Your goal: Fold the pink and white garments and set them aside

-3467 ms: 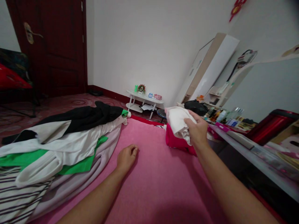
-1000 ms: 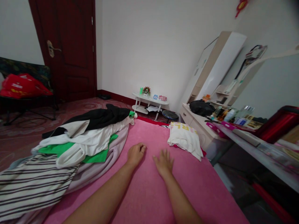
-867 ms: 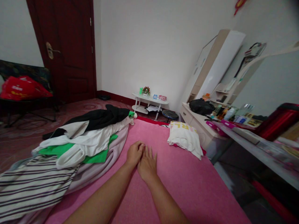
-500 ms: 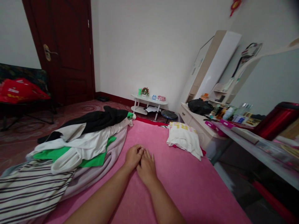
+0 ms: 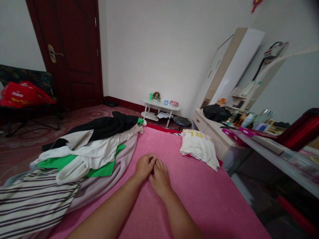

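Observation:
My left hand [image 5: 144,167] and my right hand [image 5: 160,177] rest together on the pink bed cover [image 5: 199,196], touching at the fingertips. No object shows in either one. The right fingers lie stretched forward, while the left ones are loosely bent, partly hidden at the tips. Left of them is a loose heap of clothes: a black garment [image 5: 104,127], a white garment [image 5: 99,156], a bit of green cloth [image 5: 104,171] and a striped garment [image 5: 37,202]. Beyond and to the right lies a white folded shirt [image 5: 199,151] with yellow letters.
A dressing table [image 5: 214,131] with bottles and a black bag [image 5: 216,113] stands along the right. In front of it is a glass-topped desk [image 5: 281,166]. A low white table [image 5: 159,105] and a round stool [image 5: 182,122] stand beyond the bed. On the left chair sits a red bag [image 5: 25,94].
My hands have shifted slightly, with the right knuckles a little farther from the left hand. The view has turned a bit to the left. The clothes lie as before.

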The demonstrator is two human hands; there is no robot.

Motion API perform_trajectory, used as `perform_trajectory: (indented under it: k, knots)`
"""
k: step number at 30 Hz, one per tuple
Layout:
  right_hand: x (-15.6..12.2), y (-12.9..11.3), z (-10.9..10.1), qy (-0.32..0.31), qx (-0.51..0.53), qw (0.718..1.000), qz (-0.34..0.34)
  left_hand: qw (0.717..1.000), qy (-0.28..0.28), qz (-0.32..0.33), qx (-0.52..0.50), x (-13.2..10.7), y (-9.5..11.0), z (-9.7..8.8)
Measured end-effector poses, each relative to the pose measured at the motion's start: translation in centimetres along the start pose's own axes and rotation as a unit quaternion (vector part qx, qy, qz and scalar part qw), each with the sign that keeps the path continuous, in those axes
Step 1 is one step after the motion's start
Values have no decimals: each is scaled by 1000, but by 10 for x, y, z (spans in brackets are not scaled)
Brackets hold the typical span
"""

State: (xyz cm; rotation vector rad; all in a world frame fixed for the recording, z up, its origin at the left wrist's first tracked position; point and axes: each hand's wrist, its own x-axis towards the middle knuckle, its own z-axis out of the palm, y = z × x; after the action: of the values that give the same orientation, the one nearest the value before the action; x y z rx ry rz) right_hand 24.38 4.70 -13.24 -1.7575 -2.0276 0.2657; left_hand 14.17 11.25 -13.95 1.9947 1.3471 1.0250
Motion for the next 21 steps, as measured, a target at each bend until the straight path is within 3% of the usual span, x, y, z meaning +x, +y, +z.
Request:
perform_trajectory:
  k: [21]
  knots:
    - [1,2,1,11,12,1000,-13,1000,-12,8,-14,1,2,-5]
